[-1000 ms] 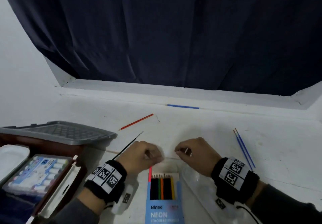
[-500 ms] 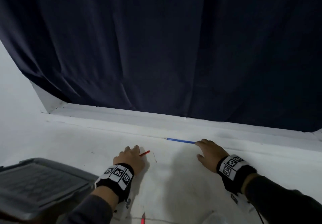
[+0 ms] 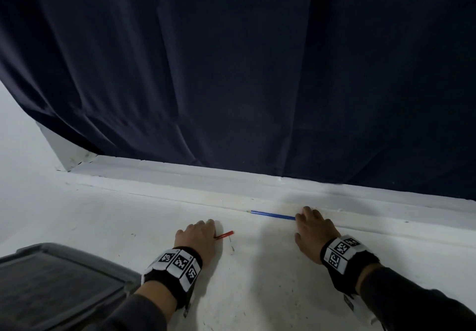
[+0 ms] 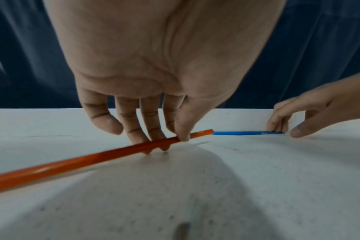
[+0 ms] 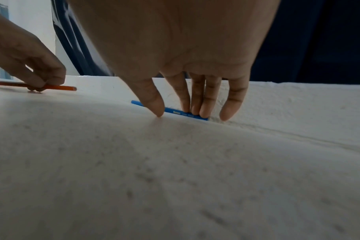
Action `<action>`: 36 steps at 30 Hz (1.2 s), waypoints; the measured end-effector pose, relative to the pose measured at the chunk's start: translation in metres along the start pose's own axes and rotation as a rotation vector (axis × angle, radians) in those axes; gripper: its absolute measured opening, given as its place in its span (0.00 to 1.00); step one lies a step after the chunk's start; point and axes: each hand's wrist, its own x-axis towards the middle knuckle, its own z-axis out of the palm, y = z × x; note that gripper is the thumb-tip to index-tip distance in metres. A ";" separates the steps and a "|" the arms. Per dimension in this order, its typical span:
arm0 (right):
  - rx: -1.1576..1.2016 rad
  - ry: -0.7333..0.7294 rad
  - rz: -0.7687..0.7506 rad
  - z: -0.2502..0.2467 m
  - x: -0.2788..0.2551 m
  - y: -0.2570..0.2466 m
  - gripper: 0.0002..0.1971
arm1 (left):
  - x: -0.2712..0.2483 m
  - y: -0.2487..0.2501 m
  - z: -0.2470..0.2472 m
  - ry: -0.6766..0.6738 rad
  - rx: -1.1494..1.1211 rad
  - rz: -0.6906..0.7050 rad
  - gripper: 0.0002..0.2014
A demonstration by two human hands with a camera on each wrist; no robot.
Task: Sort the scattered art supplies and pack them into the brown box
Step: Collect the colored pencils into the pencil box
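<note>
A red pencil point(image 3: 227, 233) lies on the white table, and my left hand point(image 3: 203, 231) pinches it between thumb and fingertips point(image 4: 154, 142); in the left wrist view the red pencil point(image 4: 82, 160) runs out to the lower left. A blue pencil point(image 3: 273, 215) lies along the foot of the back ledge. My right hand point(image 3: 310, 223) has its straight fingers point(image 5: 195, 105) set on the right end of the blue pencil point(image 5: 175, 111), with the thumb point(image 5: 157, 104) down on the table apart from it. The brown box is out of view.
A grey plastic lid point(image 3: 59, 279) fills the lower left corner. A raised white ledge point(image 3: 180, 176) runs along the back of the table under a dark blue curtain point(image 3: 231, 73). Bare white table point(image 3: 257, 279) lies between my forearms.
Both hands left the coloured-pencil pack near me and reached to the far pencils. The view tilted up, so the pack and open box dropped out of sight. In the last half second, little moved.
</note>
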 end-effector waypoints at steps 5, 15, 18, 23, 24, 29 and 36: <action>0.100 -0.030 -0.001 0.001 0.000 0.008 0.20 | 0.000 0.030 0.000 0.010 -0.137 0.145 0.07; 0.431 0.088 0.143 0.014 -0.005 0.038 0.20 | 0.051 0.047 0.006 -0.125 -0.688 -0.085 0.15; 0.424 0.054 0.120 0.017 -0.005 0.039 0.23 | 0.063 0.052 0.008 -0.130 -0.709 -0.127 0.14; 0.495 0.069 0.160 0.015 -0.002 0.040 0.22 | 0.066 0.058 0.016 -0.090 -0.765 -0.152 0.07; 0.502 0.075 0.163 0.014 -0.001 0.041 0.21 | 0.065 0.058 0.017 -0.072 -0.788 -0.156 0.07; 0.525 0.078 0.166 0.013 0.000 0.042 0.21 | 0.064 0.057 0.016 -0.083 -0.908 -0.156 0.10; 0.540 0.065 0.170 0.012 -0.001 0.044 0.20 | 0.071 0.064 0.014 -0.114 -0.963 -0.154 0.06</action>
